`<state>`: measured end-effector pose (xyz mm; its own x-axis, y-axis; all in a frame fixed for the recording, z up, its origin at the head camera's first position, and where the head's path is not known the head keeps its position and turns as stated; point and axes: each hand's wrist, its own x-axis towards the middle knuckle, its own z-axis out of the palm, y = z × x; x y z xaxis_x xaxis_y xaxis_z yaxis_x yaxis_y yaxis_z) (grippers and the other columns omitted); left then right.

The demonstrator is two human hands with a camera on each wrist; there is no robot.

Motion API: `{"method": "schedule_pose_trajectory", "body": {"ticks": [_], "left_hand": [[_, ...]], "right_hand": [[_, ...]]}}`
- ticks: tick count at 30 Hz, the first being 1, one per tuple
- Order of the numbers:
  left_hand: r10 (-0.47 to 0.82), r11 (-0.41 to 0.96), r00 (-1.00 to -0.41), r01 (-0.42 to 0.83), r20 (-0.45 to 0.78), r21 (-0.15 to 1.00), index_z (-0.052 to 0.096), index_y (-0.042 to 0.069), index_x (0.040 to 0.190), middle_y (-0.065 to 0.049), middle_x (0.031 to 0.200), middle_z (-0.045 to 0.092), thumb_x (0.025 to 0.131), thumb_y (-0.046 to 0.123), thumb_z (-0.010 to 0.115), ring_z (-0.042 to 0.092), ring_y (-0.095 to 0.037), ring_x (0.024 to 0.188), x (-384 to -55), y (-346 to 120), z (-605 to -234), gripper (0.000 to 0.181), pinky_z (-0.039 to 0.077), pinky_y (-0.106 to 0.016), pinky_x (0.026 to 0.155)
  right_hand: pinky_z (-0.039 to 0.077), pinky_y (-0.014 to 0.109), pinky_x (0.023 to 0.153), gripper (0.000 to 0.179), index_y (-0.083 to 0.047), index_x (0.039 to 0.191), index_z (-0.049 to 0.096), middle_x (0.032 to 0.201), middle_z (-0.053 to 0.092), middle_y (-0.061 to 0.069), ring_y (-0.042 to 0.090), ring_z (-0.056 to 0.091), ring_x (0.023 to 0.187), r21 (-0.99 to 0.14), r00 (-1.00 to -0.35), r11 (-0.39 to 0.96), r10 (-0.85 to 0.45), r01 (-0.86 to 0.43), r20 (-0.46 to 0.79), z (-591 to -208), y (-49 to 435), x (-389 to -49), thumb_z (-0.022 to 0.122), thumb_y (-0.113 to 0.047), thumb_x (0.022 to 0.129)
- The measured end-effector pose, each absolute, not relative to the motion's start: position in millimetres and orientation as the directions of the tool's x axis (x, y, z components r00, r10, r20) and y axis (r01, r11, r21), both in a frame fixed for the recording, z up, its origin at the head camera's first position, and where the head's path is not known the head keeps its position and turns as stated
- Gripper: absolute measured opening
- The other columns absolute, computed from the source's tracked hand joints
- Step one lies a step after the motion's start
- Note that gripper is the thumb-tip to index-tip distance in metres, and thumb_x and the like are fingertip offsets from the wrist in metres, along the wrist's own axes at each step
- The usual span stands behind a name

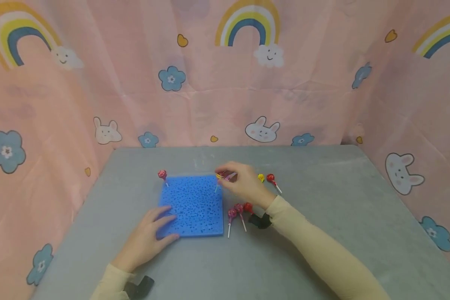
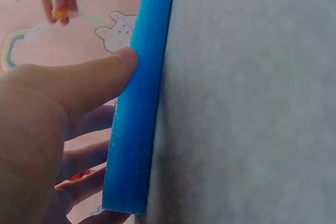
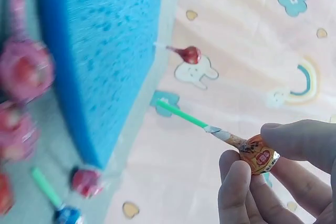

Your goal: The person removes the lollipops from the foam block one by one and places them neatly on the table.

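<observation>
A blue foam block (image 1: 195, 208) with a speckled, pitted top lies flat on the grey table. My left hand (image 1: 148, 235) rests at its near left corner, fingers spread over the left side and thumb touching the front edge. Above the far right corner, my right hand (image 1: 249, 183) pinches a lollipop (image 3: 257, 155) by its orange-wrapped head. Its green stick points away from the fingers, apart from the foam in the right wrist view. At the far left corner of the block, a red-wrapped lollipop (image 1: 162, 174) stands tilted with its stick in the foam.
Right of the block lie several lollipops, among them a pink one (image 1: 231, 213) and a red one (image 1: 248, 207). Farther back are a yellow-wrapped one (image 1: 261, 178) and another red one (image 1: 271, 178). A pink patterned curtain (image 1: 210, 104) surrounds the table.
</observation>
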<state>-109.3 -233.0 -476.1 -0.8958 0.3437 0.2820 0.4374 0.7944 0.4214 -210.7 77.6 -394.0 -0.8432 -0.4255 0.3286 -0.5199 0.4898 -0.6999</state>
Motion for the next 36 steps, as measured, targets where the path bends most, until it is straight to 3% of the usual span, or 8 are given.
{"method": "schedule_pose_trajectory", "body": {"ticks": [11, 19, 24, 30, 36], "left_hand": [[0.336, 0.785, -0.902, 0.426, 0.270, 0.449, 0.073, 0.012, 0.131, -0.011, 0.150, 0.057, 0.088, 0.030, 0.085, 0.050, -0.038, 0.142, -107, -231, -474, 0.048, 0.048, -0.062, 0.111], [0.333, 0.788, -0.910, 0.413, 0.248, 0.457, 0.072, 0.012, 0.131, -0.011, 0.151, 0.056, 0.088, 0.031, 0.085, 0.049, -0.038, 0.143, -108, -233, -474, 0.049, 0.047, -0.062, 0.112], [0.332, 0.790, -0.907, 0.418, 0.260, 0.448, 0.072, 0.012, 0.131, -0.012, 0.151, 0.056, 0.087, 0.031, 0.086, 0.049, -0.038, 0.142, -108, -233, -474, 0.050, 0.048, -0.062, 0.111], [0.327, 0.794, -0.915, 0.401, 0.236, 0.456, 0.072, 0.013, 0.132, -0.011, 0.152, 0.055, 0.088, 0.033, 0.085, 0.048, -0.037, 0.144, -108, -234, -475, 0.050, 0.047, -0.062, 0.111], [0.325, 0.798, -0.919, 0.393, 0.223, 0.458, 0.071, 0.014, 0.133, -0.010, 0.154, 0.054, 0.089, 0.036, 0.084, 0.047, -0.037, 0.145, -109, -234, -476, 0.051, 0.046, -0.062, 0.113]], "right_hand": [[0.063, 0.051, 0.083, 0.023, -0.005, 0.115, 0.077, 0.115, 0.073, 0.009, 0.024, 0.071, 0.100, -0.694, -0.870, 0.525, -0.317, -0.493, 0.378, -401, 139, -200, 0.077, -0.002, 0.092], [0.064, 0.044, 0.083, 0.023, -0.002, 0.115, 0.078, 0.114, 0.072, 0.007, 0.022, 0.069, 0.098, -0.682, -0.898, 0.585, -0.272, -0.439, 0.345, -401, 174, -190, 0.076, -0.001, 0.092], [0.064, 0.032, 0.079, 0.022, -0.004, 0.114, 0.079, 0.111, 0.073, 0.006, 0.020, 0.070, 0.095, -0.653, -0.904, 0.627, -0.249, -0.424, 0.347, -403, 184, -188, 0.078, -0.004, 0.092], [0.063, 0.035, 0.077, 0.021, -0.007, 0.112, 0.078, 0.108, 0.075, 0.006, 0.020, 0.072, 0.092, -0.635, -0.910, 0.653, -0.253, -0.412, 0.330, -407, 188, -188, 0.079, -0.009, 0.092], [0.062, 0.038, 0.077, 0.017, -0.009, 0.108, 0.076, 0.102, 0.076, 0.006, 0.021, 0.070, 0.090, -0.631, -0.944, 0.702, -0.261, -0.330, 0.204, -419, 190, -188, 0.080, -0.012, 0.092]]}}
